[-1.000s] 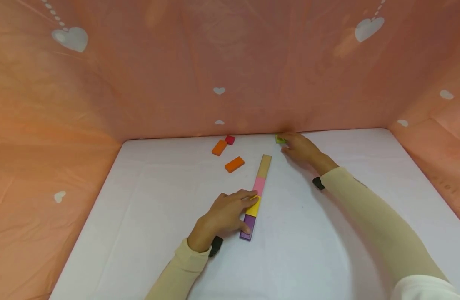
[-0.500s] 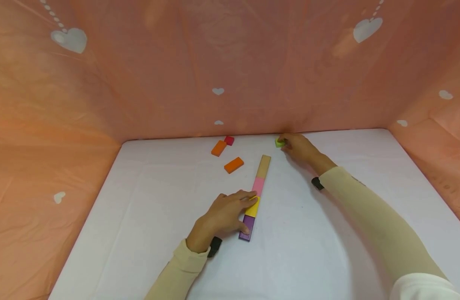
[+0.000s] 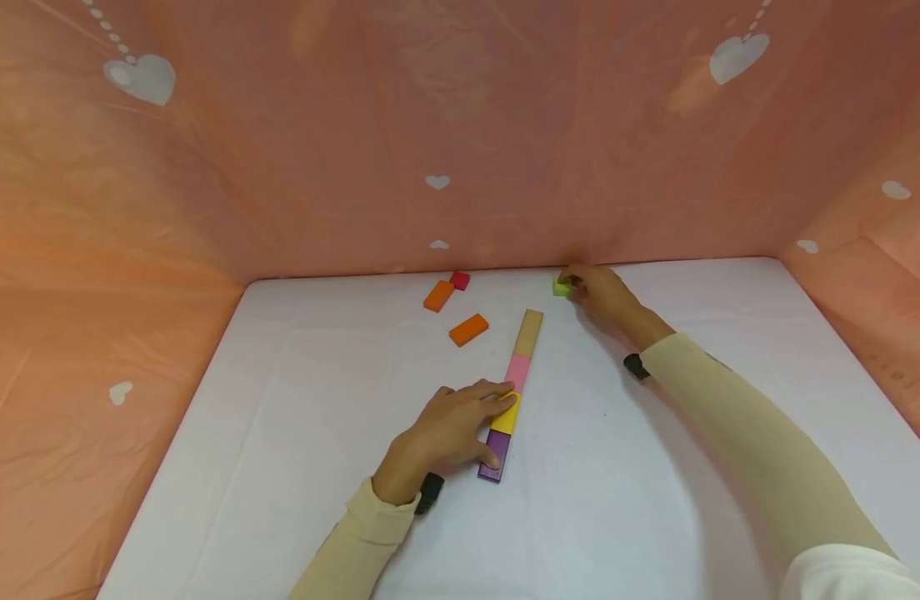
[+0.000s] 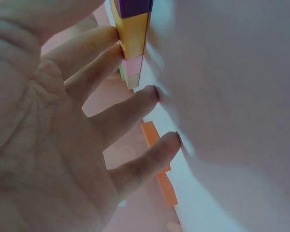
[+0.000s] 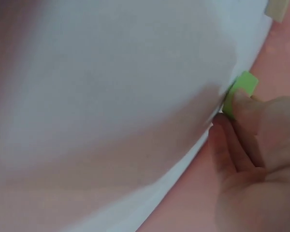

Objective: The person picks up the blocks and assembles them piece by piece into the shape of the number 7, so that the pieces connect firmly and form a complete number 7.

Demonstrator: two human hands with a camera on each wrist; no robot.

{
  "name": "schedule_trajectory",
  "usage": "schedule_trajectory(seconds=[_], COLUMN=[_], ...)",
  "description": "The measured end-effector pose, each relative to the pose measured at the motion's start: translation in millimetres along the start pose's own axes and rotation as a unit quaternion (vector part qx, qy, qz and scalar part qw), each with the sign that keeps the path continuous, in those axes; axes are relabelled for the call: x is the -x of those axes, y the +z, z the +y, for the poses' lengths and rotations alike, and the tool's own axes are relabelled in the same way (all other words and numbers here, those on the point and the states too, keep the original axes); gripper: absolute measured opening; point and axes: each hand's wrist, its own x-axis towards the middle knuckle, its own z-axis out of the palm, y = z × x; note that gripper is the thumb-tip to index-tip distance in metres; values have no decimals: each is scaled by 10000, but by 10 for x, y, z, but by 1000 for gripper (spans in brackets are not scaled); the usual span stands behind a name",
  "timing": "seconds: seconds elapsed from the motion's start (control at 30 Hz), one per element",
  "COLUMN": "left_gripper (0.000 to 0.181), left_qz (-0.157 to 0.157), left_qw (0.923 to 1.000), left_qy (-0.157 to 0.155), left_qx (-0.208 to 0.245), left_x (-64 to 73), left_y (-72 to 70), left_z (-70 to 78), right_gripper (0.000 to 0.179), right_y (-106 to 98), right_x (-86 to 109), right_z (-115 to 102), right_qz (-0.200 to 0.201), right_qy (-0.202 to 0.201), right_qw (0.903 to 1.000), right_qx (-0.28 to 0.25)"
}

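Note:
A row of flat blocks lies end to end on the white table: purple (image 3: 493,454), yellow (image 3: 505,414), pink (image 3: 517,370) and natural wood (image 3: 529,333). Over its near part my left hand (image 3: 451,427) is spread, thumb on the purple block and two fingertips at the yellow and pink ones. The left wrist view has the other two fingers (image 4: 152,153) stretched out, their tips by the table. Beyond the row's far end, my right hand (image 3: 604,296) pinches a green block (image 5: 242,89) between thumb and fingers. In the head view its fingers partly cover that block.
Two orange blocks (image 3: 468,330) lie left of the row's far end. A small red block (image 3: 460,281) touches the farther orange one. Behind the white table (image 3: 295,400) rises a pinkish-orange sheet (image 3: 355,167) with white hearts, which also hangs at both sides.
The right hand has drawn the green block slightly toward the near side, and its fingers have closed in around it. My left hand and the row stay in place.

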Motion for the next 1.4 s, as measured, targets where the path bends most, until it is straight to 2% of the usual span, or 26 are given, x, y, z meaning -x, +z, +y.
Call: schedule_trajectory(seconds=[0.23,0.63,1.03,1.2,1.4], left_gripper=[88,90,89,88,88], left_qz=[-13,1,-46,-24,-12], left_qw=[10000,10000,10000,10000,10000], left_qy=[-20,33,-28,-2,39], left_qx=[1,-74,-73,-86,-62], left_x=[2,-6,-11,-7,9], left_y=[-10,-9,-5,-6,-19], left_z=[3,-8,2,1,6], right_gripper=[48,39,40,39,41], right_y=[21,5,20,14,30], right_x=[26,20,6,26,24], right_z=[51,25,15,5,-29], right_qz=[36,-65,-323,-292,-181], right_qy=[-9,-61,134,284,174], right_qw=[10000,9999,9994,9992,9997], right_qx=[-35,56,86,53,-71])
